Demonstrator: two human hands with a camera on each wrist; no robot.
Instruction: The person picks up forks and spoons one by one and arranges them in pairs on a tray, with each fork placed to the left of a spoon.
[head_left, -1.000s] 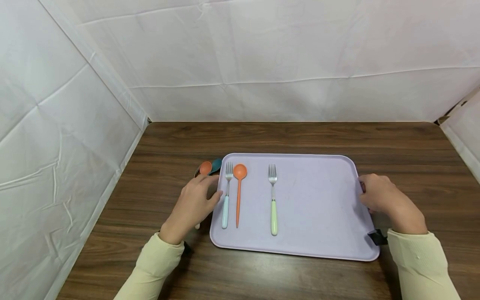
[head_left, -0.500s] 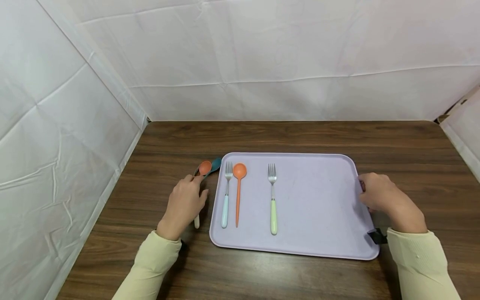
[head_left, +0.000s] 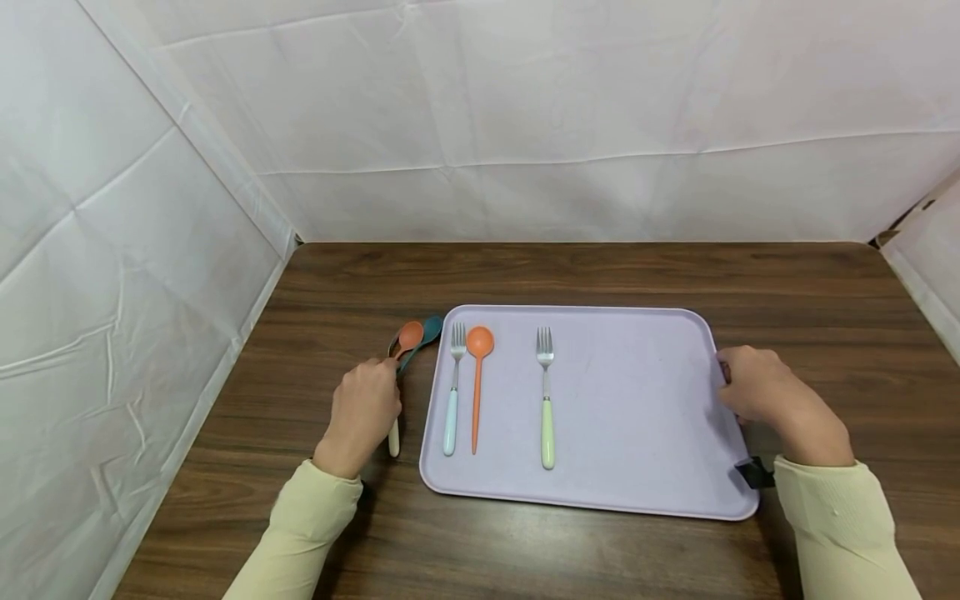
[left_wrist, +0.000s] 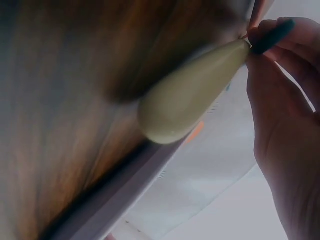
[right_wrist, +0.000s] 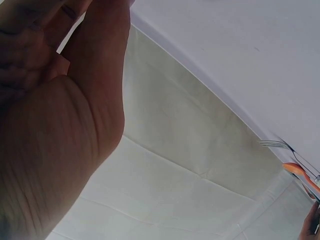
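In the head view my left hand [head_left: 360, 412] is over a small cluster of cutlery left of the lilac tray [head_left: 622, 417]. Its thumb and fingers pinch the teal spoon [head_left: 432, 328], whose handle end [left_wrist: 274, 37] shows between them in the left wrist view. An orange spoon [head_left: 410, 334] overlaps it, its handle partly under the hand. A cream handle [head_left: 393, 438] sticks out below; its metal head is mostly covered. My right hand [head_left: 765, 404] grips the tray's right rim, fingertips partly hidden.
On the tray lie a fork with a pale blue handle [head_left: 451, 423], a long orange spoon [head_left: 476, 392] and a fork with a light green handle [head_left: 547, 433]. White cloth walls [head_left: 525, 125] border the dark wooden table [head_left: 600, 275] at the back and left.
My left hand has moved left from beside the tray's edge, down onto the loose spoons, and its spread fingers have closed together. The right hand and tray stay put.
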